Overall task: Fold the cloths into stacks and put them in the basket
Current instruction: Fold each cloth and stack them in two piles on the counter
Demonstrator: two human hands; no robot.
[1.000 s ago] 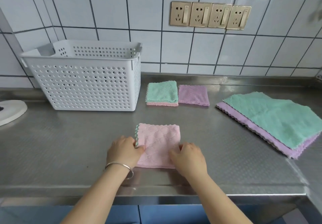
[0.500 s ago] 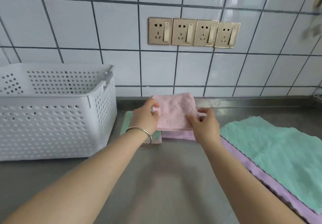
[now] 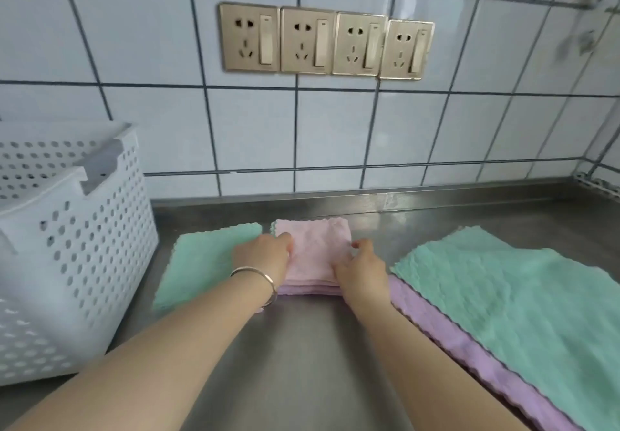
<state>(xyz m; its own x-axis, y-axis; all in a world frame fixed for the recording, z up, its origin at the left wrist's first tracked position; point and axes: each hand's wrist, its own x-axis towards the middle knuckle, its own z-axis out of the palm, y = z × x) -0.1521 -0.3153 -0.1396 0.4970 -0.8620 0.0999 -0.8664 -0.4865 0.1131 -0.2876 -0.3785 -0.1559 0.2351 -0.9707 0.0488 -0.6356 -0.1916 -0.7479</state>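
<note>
Both of your hands sit on 1 folded pink cloth (image 3: 315,253): your left hand (image 3: 265,258) curls its fingers over the cloth's left edge, and your right hand (image 3: 360,271) pinches its right edge, thumb and fingertips bent onto the fabric. That pink cloth lies on top of 1 folded purple cloth (image 3: 302,290), whose edge shows as a thin strip beneath it, near the back of the steel counter (image 3: 302,363). Just left of this pile lies 1 folded green cloth (image 3: 201,263), partly hidden by your left wrist, which wears 1 silver bangle (image 3: 260,279). To your right, 2 unfolded cloths lie flat, 1 green cloth (image 3: 520,310) spread over 1 purple cloth (image 3: 469,346). 1 white perforated plastic basket (image 3: 67,263) stands at the left, beside the folded green cloth and apart from it; what it holds cannot be seen. On the tiled wall (image 3: 134,61), 4 gold socket plates (image 3: 327,41) run in a row.
</note>
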